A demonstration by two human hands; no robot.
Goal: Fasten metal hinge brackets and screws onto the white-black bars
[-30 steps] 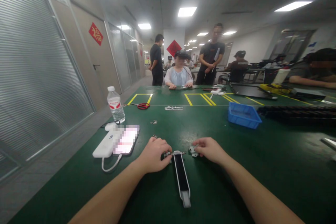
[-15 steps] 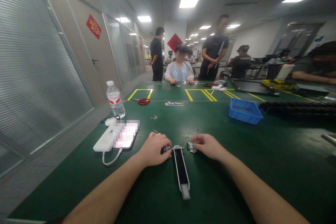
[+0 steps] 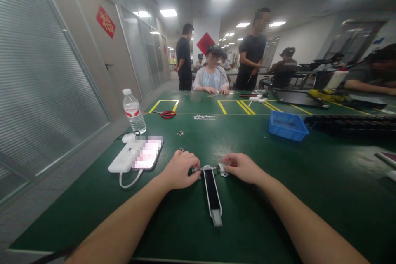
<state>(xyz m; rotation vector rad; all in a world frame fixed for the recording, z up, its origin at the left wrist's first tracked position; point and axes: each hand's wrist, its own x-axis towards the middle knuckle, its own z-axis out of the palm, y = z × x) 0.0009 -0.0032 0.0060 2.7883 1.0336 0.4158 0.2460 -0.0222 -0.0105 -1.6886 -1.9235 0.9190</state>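
A long, narrow white-framed part with a black centre (image 3: 212, 189) lies on the green table between my hands, a pale tab at its near end. A thin metal rod crosses its far end. My left hand (image 3: 182, 170) is closed, pinching a small metal bracket (image 3: 195, 170) at the rod's left end; the fingers partly cover it. My right hand (image 3: 243, 168) grips a similar silvery bracket (image 3: 222, 169) between thumb and fingers, at the rod's right end. Whether the rod sits inside this bracket I cannot tell.
Small rings (image 3: 180, 133) lie beyond my left hand. At left are a water bottle (image 3: 133, 111), a white power bank (image 3: 125, 159) and a phone (image 3: 149, 153). Red-handled scissors (image 3: 168, 114), thin white strips (image 3: 204, 117) and a blue bin (image 3: 287, 126) are farther off. A person (image 3: 210, 78) sits opposite.
My right hand has brought its bracket left, closer to the rod's end. My left hand keeps its hold. The view has tilted slightly downward. Across the table, the seated person's hands have shifted.
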